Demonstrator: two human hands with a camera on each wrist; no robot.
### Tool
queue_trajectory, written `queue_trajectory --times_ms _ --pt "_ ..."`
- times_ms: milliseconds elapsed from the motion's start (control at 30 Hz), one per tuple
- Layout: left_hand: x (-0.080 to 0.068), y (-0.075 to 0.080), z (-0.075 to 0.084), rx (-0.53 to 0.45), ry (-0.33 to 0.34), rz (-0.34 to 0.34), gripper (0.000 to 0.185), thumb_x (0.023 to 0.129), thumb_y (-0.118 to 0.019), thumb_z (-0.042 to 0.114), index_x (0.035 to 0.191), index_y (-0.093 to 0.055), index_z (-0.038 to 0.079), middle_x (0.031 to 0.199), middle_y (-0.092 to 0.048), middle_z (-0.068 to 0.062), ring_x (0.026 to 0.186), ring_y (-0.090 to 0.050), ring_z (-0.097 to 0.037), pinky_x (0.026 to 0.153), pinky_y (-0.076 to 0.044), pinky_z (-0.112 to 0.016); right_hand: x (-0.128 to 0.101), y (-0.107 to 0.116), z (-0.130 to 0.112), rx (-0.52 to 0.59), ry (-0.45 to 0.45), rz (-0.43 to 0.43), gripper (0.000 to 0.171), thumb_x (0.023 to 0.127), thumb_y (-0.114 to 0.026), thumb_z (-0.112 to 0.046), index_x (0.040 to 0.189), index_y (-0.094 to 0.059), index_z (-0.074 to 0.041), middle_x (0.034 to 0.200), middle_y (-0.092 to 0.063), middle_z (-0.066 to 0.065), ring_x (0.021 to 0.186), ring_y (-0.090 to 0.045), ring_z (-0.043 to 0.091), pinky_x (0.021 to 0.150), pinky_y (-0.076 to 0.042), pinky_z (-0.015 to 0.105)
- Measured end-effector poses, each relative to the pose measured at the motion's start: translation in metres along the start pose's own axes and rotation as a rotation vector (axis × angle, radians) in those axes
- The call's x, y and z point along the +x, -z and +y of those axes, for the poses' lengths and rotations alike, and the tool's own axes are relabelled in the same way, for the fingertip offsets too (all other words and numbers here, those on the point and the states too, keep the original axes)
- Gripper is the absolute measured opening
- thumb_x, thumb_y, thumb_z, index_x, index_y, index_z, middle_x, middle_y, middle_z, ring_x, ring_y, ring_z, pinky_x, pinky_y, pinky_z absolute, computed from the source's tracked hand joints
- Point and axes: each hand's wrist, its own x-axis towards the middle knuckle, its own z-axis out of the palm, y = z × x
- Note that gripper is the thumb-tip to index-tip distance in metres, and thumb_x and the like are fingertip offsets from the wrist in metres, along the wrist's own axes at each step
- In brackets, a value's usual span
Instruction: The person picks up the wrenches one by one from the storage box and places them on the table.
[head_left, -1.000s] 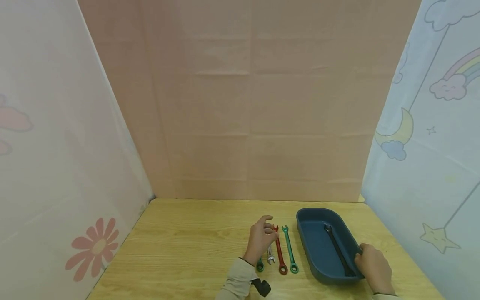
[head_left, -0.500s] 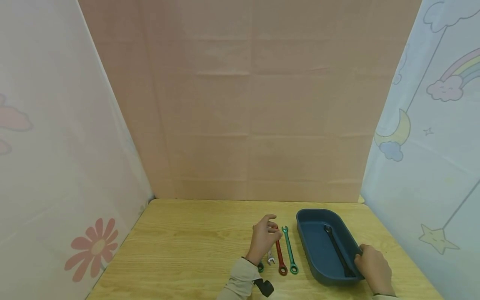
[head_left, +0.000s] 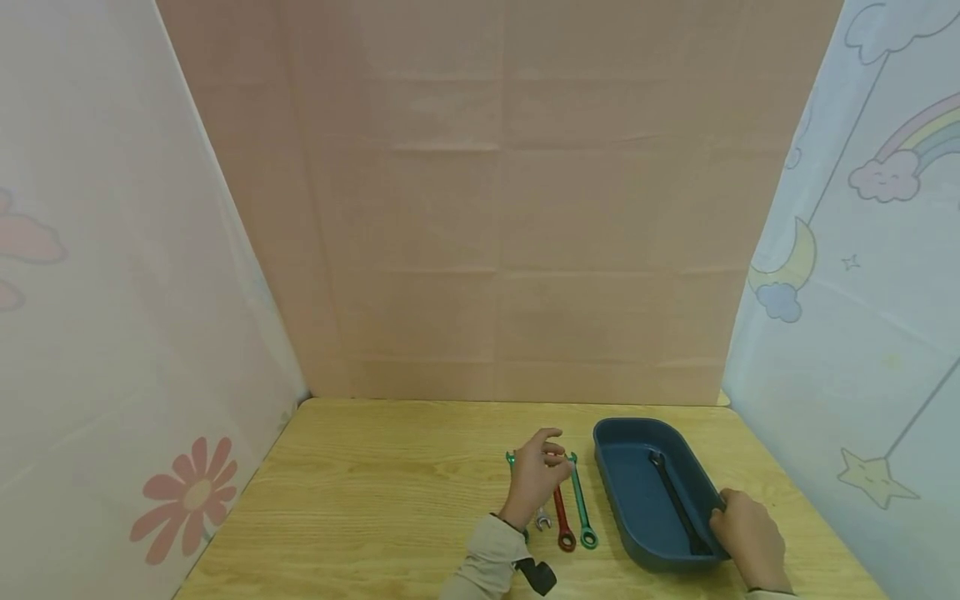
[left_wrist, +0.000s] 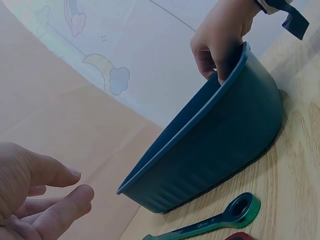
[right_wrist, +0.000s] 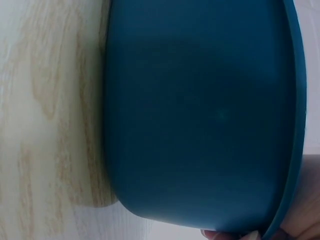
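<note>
My left hand (head_left: 534, 475) hovers above a row of wrenches, thumb and fingers bent but apart, with nothing between them in the left wrist view. Under and beside it lie a silver wrench (head_left: 543, 521), a red wrench (head_left: 562, 521) and a green ratchet wrench (head_left: 582, 508). Another green wrench (head_left: 511, 458) is mostly hidden by the hand. The right hand (head_left: 748, 532) grips the near right rim of a dark blue plastic bin (head_left: 626, 500). A black wrench (head_left: 678, 504) lies lengthwise inside it. In the right wrist view the bin's wall (right_wrist: 200, 125) fills most of the picture.
The wood-grain table (head_left: 375, 492) extends left of the wrenches. A brown sheet (head_left: 495, 250) hangs behind it. Patterned white curtains (head_left: 112, 333) close off both sides.
My left hand has shifted a little to the right above the wrenches, uncovering the far end of the left green one. The right hand and the bin stay in place.
</note>
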Motion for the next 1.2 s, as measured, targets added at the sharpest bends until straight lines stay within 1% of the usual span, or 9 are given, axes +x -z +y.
queue_trajectory --times_ms 167,400,467,533,633,700,767,867,1200 --pt "-0.001 -0.004 0.004 0.011 -0.023 -0.010 0.047 0.091 -0.072 0.010 0.136 -0.058 0.012 0.112 -0.069 -0.014 0.094 -0.071 -0.018 0.071 -0.056 -0.026 0.001 0.000 0.000 0.011 0.002 0.012 0.018 0.084 -0.062 0.000 0.096 -0.061 0.013 0.081 -0.066 0.027 0.064 -0.065 0.033 0.050 -0.049 0.049" --pt "-0.001 -0.008 0.007 0.012 -0.008 -0.015 0.047 0.091 -0.073 0.013 0.136 -0.058 0.015 0.111 -0.068 -0.005 0.096 -0.070 -0.014 0.073 -0.059 -0.032 0.001 0.001 -0.001 0.011 0.005 0.019 0.023 0.084 -0.061 -0.001 0.100 -0.060 0.016 0.084 -0.065 0.031 0.066 -0.065 0.036 0.051 -0.050 0.051" --pt "-0.001 -0.009 0.008 0.029 -0.020 -0.007 0.046 0.091 -0.073 0.012 0.135 -0.059 0.014 0.109 -0.069 -0.004 0.094 -0.071 -0.014 0.094 -0.053 -0.045 0.001 0.001 -0.001 0.010 0.006 0.017 0.024 0.084 -0.062 -0.001 0.101 -0.060 0.016 0.085 -0.066 0.031 0.066 -0.066 0.037 0.051 -0.050 0.051" --pt "0.000 -0.010 0.009 0.042 -0.030 -0.002 0.046 0.090 -0.073 0.012 0.134 -0.059 0.014 0.107 -0.070 -0.003 0.093 -0.071 -0.012 0.111 -0.033 -0.060 0.001 0.000 -0.001 0.007 0.006 0.013 0.022 0.084 -0.062 -0.001 0.099 -0.060 0.015 0.084 -0.066 0.030 0.066 -0.066 0.036 0.051 -0.050 0.050" --pt "0.000 -0.011 0.010 0.025 -0.030 -0.011 0.046 0.090 -0.072 0.010 0.134 -0.059 0.013 0.107 -0.070 -0.002 0.093 -0.071 -0.012 0.111 -0.032 -0.061 0.001 0.000 0.000 0.003 0.007 0.010 0.018 0.084 -0.062 -0.001 0.096 -0.061 0.013 0.082 -0.066 0.028 0.066 -0.065 0.034 0.051 -0.050 0.050" --pt "0.000 -0.013 0.010 -0.002 -0.030 -0.025 0.046 0.091 -0.070 0.008 0.135 -0.058 0.012 0.108 -0.069 -0.005 0.094 -0.070 -0.014 0.096 -0.052 -0.045 0.001 0.000 0.001 0.003 0.009 0.015 0.016 0.084 -0.062 -0.001 0.094 -0.061 0.012 0.081 -0.065 0.027 0.065 -0.065 0.034 0.051 -0.049 0.050" --pt "0.000 -0.014 0.010 -0.022 -0.020 -0.035 0.046 0.091 -0.069 0.007 0.136 -0.058 0.012 0.109 -0.069 -0.006 0.095 -0.070 -0.015 0.074 -0.059 -0.031 0.001 -0.001 0.001 0.004 0.013 0.022 0.015 0.084 -0.062 -0.001 0.093 -0.061 0.011 0.080 -0.065 0.027 0.065 -0.064 0.034 0.051 -0.049 0.050" --pt "-0.001 -0.016 0.010 -0.032 -0.013 -0.045 0.046 0.091 -0.069 0.007 0.135 -0.058 0.012 0.109 -0.069 -0.006 0.096 -0.070 -0.016 0.070 -0.057 -0.025 0.000 -0.002 0.003 0.007 0.018 0.023 0.016 0.084 -0.062 -0.001 0.094 -0.061 0.012 0.080 -0.065 0.027 0.064 -0.065 0.034 0.051 -0.049 0.050" --pt "-0.001 -0.025 0.012 0.001 -0.006 -0.036 0.046 0.089 -0.074 0.010 0.132 -0.061 0.014 0.108 -0.071 -0.009 0.094 -0.070 -0.015 0.069 -0.056 -0.024 -0.002 -0.002 0.003 0.023 0.003 0.006 0.009 0.085 -0.061 -0.001 0.088 -0.060 0.008 0.074 -0.064 0.019 0.060 -0.062 0.027 0.048 -0.047 0.047"
